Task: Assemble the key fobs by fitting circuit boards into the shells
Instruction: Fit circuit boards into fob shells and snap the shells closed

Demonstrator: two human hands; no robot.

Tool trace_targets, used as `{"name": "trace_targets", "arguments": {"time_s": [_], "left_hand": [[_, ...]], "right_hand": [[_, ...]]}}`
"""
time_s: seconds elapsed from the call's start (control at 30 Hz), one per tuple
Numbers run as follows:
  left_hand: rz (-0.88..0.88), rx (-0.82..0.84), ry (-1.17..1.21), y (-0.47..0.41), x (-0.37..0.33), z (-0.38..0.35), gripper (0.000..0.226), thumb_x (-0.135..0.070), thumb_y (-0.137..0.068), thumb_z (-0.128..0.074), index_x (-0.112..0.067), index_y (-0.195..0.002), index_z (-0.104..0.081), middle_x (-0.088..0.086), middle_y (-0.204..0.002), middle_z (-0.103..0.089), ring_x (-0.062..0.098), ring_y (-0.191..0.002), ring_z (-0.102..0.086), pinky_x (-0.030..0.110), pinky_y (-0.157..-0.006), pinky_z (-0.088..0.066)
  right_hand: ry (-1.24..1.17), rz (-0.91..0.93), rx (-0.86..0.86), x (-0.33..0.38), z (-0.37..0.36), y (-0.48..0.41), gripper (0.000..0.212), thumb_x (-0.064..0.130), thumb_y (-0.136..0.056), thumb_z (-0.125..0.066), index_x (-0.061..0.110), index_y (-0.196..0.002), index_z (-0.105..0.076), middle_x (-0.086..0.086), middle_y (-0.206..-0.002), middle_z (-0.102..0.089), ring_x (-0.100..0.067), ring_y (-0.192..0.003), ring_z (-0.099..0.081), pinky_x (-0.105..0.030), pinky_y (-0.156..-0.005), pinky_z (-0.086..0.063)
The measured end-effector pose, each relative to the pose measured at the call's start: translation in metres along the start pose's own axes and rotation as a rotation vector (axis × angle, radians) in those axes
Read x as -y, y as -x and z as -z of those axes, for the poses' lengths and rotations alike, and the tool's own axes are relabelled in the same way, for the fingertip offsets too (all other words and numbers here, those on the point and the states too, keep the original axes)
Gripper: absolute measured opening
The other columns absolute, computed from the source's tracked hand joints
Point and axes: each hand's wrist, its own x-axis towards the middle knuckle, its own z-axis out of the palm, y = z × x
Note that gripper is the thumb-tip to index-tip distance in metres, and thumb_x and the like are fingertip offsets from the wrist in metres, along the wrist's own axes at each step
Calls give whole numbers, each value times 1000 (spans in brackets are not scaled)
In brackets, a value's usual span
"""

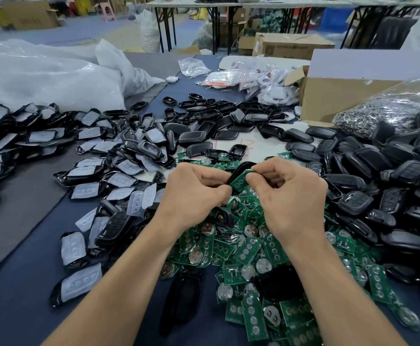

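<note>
At ten o'clock from the hands a big clear plastic bag (41,76) lies slumped on the counter (24,283). At nine o'clock a spread of black front shells (86,168) lies face down, most showing a white rubber button pad.

The left hand (194,193) is curled round a black shell (239,168), with the fingers under it and the thumb on its near edge. The green circuit board (240,179) sits tilted against the open side of that shell, button contacts facing up, and does not look fully seated. The right hand (291,196) is clamped on the board, pinching its upper end between thumb and forefinger. Both hands hover together just above the counter.

At six o'clock, under the wrists, is the loose heap of boards (251,248), some with round battery clips. At three o'clock black back covers (383,186) are piled high, and at one o'clock stands a cardboard box (341,96).

The step in hand looks like fitting this board into its shell. The next move likely calls for squaring the board's outline with the recess, then pressing it flat with a thumb while the left hand steadies the shell. Forcing it in crooked could jam a corner.
</note>
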Motion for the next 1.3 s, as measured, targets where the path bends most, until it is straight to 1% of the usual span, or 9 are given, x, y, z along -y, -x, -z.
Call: {"name": "trace_targets", "arguments": {"time_s": [0.27, 0.63, 0.83, 0.93, 1.0, 1.1, 1.17, 1.2, 1.3], "left_hand": [[-10, 2, 47, 2, -4, -2, 25, -25, -72, -82, -47, -83, -82, -5, -73, -79, 17, -67, -78, 36, -70, -67], [-19, -80, 81, 2, -5, -9, 57, -6, -82, -86, -58, -65, -74, -8, -66, -77, 12, -58, -75, 18, -57, -57], [-10, -99, 61, 1, 0, -10, 30, -3, -82, -85, -32, -77, -81, -4, -66, -77, 14, -57, -74, 19, -56, -57], [23, -113, 80, 1, 1, -10, 15, -3, -81, -86, -14, -91, -82, -3, -67, -77, 15, -57, -74, 20, -56, -57], [21, -110, 85, 1, 0, -9, 14, -2, -81, -85, -13, -90, -83, -2, -67, -78, 16, -56, -74, 21, -56, -57], [-8, -90, 89, 1, -1, -8, 19, -2, -83, -83, -21, -82, -84, 0, -67, -77, 16, -56, -73, 23, -56, -58], [-34, -49, 91, 2, -3, -8, 21, -7, -83, -81, -27, -78, -84, 1, -69, -78, 17, -58, -73, 25, -57, -59], [-43, -27, 88, 2, -3, -8, 18, -13, -82, -80, -30, -80, -84, 1, -71, -78, 18, -61, -74, 27, -58, -61], [-64, 22, 58, 4, -4, -9, 15, -20, -81, -79, -32, -89, -83, 1, -74, -79, 25, -68, -76, 35, -65, -65]], "right_hand": [[-12, -4, 8, 3, 1, 1, 15, 18, -82, -86, 30, -81, -77, 26, -68, -67, 5, -70, -66, -11, -67, -51], [21, -33, -21, 9, -2, 4, 10, 22, -81, -87, 28, -83, -79, 24, -73, -70, 1, -76, -68, -19, -71, -55], [55, -40, -70, 10, -6, 6, 16, 26, -81, -86, 32, -90, -74, 23, -71, -66, -1, -75, -66, -18, -67, -53], [62, -54, -55, 8, -7, 5, 35, 30, -82, -84, 37, -113, -70, 18, -63, -66, -1, -69, -64, -12, -66, -49], [48, -82, -17, 6, -7, 4, 40, 34, -86, -80, 35, -124, -68, 19, -67, -68, -3, -63, -63, -12, -66, -47], [-57, -175, 67, 2, -7, 1, 22, 37, -89, -75, 31, -110, -74, 21, -72, -70, -2, -61, -63, -11, -59, -44], [-176, -230, 105, 0, -7, -1, 7, 30, -91, -74, 24, -89, -76, 9, -70, -72, -9, -57, -61, -23, -57, -49], [-215, -239, 114, 0, -6, -1, 11, 26, -92, -74, 22, -82, -75, 5, -64, -70, -14, -53, -59, -26, -53, -48], [-300, -252, 152, 0, -6, -1, 20, 17, -92, -74, 25, -74, -75, 9, -56, -68, -5, -45, -56, -14, -47, -41]]}}
